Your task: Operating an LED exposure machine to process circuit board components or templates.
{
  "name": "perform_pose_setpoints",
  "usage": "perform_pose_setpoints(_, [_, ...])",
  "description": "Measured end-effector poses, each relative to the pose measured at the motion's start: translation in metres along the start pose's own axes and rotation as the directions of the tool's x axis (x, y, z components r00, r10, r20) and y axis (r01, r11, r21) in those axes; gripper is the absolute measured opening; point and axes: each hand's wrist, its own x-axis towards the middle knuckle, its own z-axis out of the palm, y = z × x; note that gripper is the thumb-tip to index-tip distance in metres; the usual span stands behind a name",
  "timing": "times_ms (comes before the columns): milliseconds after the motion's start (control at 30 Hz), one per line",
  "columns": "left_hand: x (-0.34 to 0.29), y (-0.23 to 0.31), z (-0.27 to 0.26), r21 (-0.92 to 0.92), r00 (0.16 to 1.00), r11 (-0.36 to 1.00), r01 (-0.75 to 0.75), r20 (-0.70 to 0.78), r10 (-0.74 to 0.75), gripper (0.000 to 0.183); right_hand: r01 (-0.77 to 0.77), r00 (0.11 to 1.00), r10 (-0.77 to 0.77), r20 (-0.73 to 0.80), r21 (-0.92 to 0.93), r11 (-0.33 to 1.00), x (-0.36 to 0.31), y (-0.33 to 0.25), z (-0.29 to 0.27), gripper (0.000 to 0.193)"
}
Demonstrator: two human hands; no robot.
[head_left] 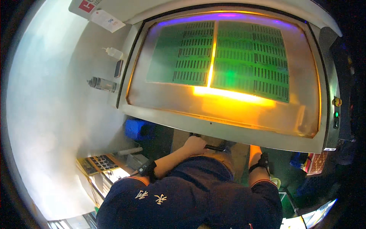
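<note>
My left hand (195,145) is closed around a black bar handle (215,147) below the machine's front edge, close to my waist. My right forearm reaches forward under the machine's right front edge, which hides that hand and whatever it touches. Above both arms spreads a wide framed machine top (167,100) with a glossy, see-through surface. Two green panels with rows of small dark bars, a left panel (164,57) and a right panel (232,76), lie side by side under it. Bright orange light glows between them and along their near edge.
On the pale surface at left are a clear bottle (103,84), a dark phone-like slab (118,68) and a small white squeeze bottle (114,52). The machine's right side carries a yellow knob (337,102) and a lit green button (336,114). A blue object (136,128) sits below its left corner.
</note>
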Motion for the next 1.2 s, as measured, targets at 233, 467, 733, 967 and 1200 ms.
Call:
perform_pose_setpoints(233, [0.004, -0.073, -0.052, -0.639, 0.846, 0.568, -0.519, -0.292, 0.446, 0.047, -0.164, 0.985, 0.172, -0.015, 0.232, 0.959, -0.042, 0.013, 0.044, 0.045])
perform_pose_setpoints(467, [0.087, -0.189, -0.111, 0.205, 0.703, 0.979, 0.015, -0.698, 0.135, 0.075, -0.358, 0.923, 0.368, -0.113, 0.098, 0.929, -0.093, -0.074, 0.01, 0.036])
perform_pose_setpoints(733, [0.097, -0.219, -0.088, 0.155, 0.643, 0.981, -0.117, -0.741, 0.194, 0.085, -0.746, 0.42, 0.821, 0.388, 0.663, 0.068, -0.36, -0.151, 0.011, 0.029])
perform_pose_setpoints(967, [0.104, -0.21, -0.084, 0.15, 0.596, 0.979, -0.141, -0.776, 0.205, 0.084, -0.55, 0.402, 0.915, -0.033, 0.79, 0.27, -0.43, -0.203, -0.073, 0.028])
perform_pose_setpoints(1200, [0.1, -0.208, -0.103, 0.075, 0.697, 0.993, -0.094, -0.707, 0.119, 0.085, -0.296, 0.768, 0.463, -0.442, 0.397, 0.869, -0.323, -0.172, -0.202, 0.028])
